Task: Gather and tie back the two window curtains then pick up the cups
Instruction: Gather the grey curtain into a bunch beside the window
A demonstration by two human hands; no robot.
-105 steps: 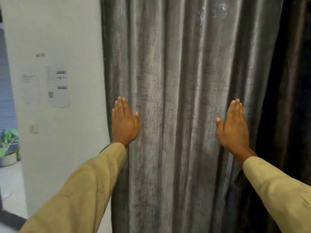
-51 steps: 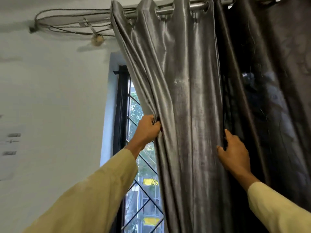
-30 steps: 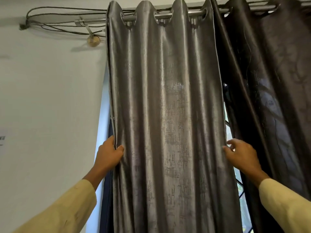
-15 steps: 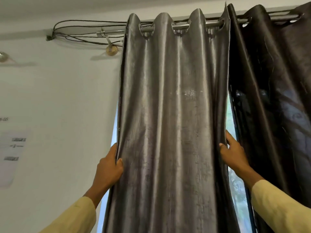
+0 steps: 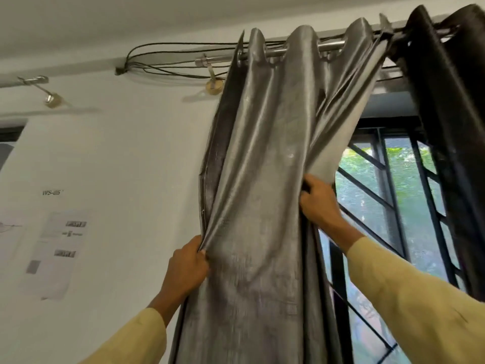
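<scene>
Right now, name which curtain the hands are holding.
The lighter silver-grey curtain, on the left: the left hand and right hand grip its edges. The darker curtain hangs untouched at the right.

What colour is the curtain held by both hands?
Shiny silver-grey curtain, plain, clearest in the head view.

glossy grey cloth curtain [image 5: 265,179], shiny metal rod [image 5: 330,46], matt wall [image 5: 118,166], seemingly paper notice [image 5: 56,253]

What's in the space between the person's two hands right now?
Only the grey curtain: its folds fill the stretch from the left hand, gripping one edge, to the right hand, gripping the other. The head view shows it.
</scene>
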